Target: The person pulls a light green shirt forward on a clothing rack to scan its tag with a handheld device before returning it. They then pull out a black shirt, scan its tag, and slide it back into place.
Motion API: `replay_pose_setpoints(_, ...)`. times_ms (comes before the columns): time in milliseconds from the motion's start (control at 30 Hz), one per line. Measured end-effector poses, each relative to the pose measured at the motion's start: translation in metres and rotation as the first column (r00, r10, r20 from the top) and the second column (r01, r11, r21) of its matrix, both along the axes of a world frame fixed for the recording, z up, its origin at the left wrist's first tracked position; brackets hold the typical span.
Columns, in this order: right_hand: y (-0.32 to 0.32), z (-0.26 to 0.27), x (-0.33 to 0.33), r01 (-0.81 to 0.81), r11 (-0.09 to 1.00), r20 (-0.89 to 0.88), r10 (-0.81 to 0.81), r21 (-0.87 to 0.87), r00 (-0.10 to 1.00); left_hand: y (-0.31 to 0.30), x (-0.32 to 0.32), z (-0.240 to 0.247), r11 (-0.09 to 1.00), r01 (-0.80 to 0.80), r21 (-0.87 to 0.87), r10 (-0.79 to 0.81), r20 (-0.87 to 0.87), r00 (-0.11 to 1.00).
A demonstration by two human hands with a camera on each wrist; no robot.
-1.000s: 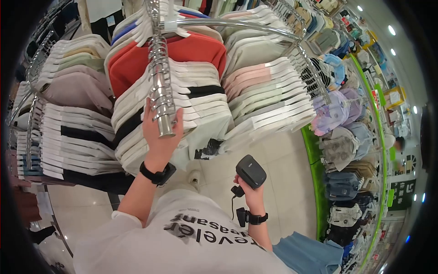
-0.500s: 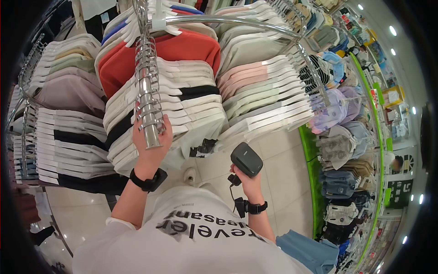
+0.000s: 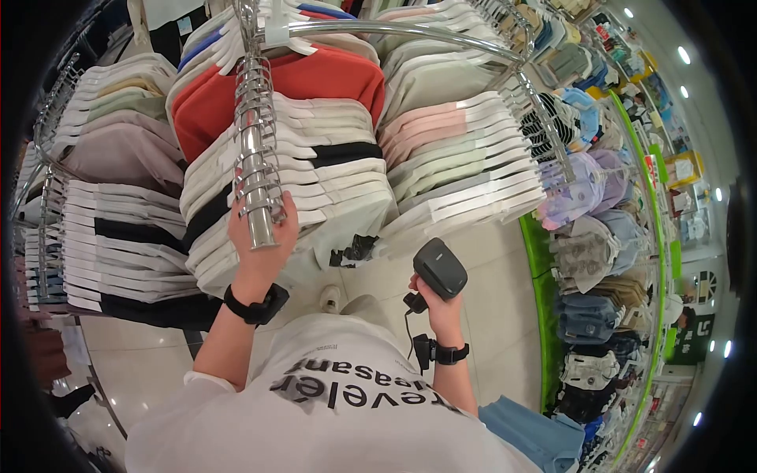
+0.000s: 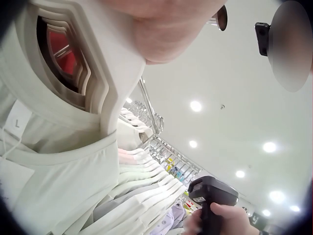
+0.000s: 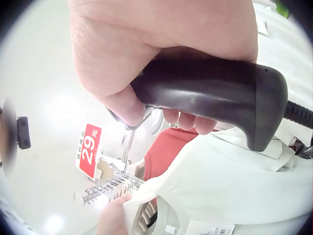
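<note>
At the front end of a chrome rail (image 3: 256,146), my left hand (image 3: 264,256) grips white hangers (image 4: 115,54) from below, fingers on one side and thumb on the other. Pale T-shirts (image 4: 63,171) hang from them, one with an L size tag (image 4: 18,120) at its neck. My right hand (image 3: 441,311) holds a black handheld barcode scanner (image 3: 440,268) upright, its cable trailing from the grip. Up close in the right wrist view, fingers wrap the scanner's handle (image 5: 195,88), and a white paper label (image 5: 210,227) hangs on a pale shirt below.
Red garments (image 3: 339,79) hang farther back on the rail. Racks of folded-looking hanging shirts stand left (image 3: 134,252) and right (image 3: 465,165). A red price sign (image 5: 89,151) reads 29. A green-edged display (image 3: 544,315) of clothes runs along the right, beyond the tiled floor (image 3: 497,292).
The scanner in my right hand has risen slightly toward the rack. My left hand stays at the rail's end, while the rack has shifted a little left in the head view.
</note>
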State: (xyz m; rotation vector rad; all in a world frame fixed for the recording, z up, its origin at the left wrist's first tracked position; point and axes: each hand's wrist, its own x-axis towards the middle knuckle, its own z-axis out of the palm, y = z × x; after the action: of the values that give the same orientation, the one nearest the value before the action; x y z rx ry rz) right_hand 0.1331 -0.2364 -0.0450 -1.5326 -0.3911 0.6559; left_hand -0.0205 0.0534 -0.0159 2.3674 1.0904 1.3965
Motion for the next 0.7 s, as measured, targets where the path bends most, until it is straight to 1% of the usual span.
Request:
replay_pose_setpoints(100,-0.002,0.003,0.003,0.000,1.000,0.016,0.000,-0.017,1.000,0.002,0.000,-0.002,0.999,-0.007,-0.044,0.008,0.024,1.000)
replay_pose_setpoints(167,-0.003,0.004,0.006,0.012,1.000,0.052,-0.012,-0.010,0.999,0.003,-0.001,0.000,1.000,0.012,0.019,-0.011,-0.015,1.000)
replay_pose_setpoints(300,-0.004,0.010,0.013,0.025,1.000,0.067,-0.025,0.002,0.997,0.003,-0.001,0.000,0.999,0.027,0.021,-0.027,-0.022,0.999)
replay_pose_setpoints(467,-0.004,0.009,0.024,0.011,1.000,0.071,-0.012,0.012,0.997,0.001,0.002,0.000,1.000,0.003,-0.024,-0.001,0.077,0.997)
replay_pose_setpoints(500,-0.004,0.009,0.026,0.014,1.000,0.071,-0.013,-0.009,0.997,0.001,0.001,0.001,1.000,-0.003,-0.028,0.005,0.073,0.997)
replay_pose_setpoints(567,-0.003,0.008,0.031,0.010,0.999,0.068,-0.008,-0.032,0.998,0.003,0.000,0.003,0.998,-0.001,0.067,0.004,-0.039,0.999)
replay_pose_setpoints(700,-0.002,0.008,0.047,-0.005,1.000,0.079,0.005,-0.001,0.997,0.004,0.001,-0.001,0.994,-0.033,0.107,0.039,-0.060,0.997)
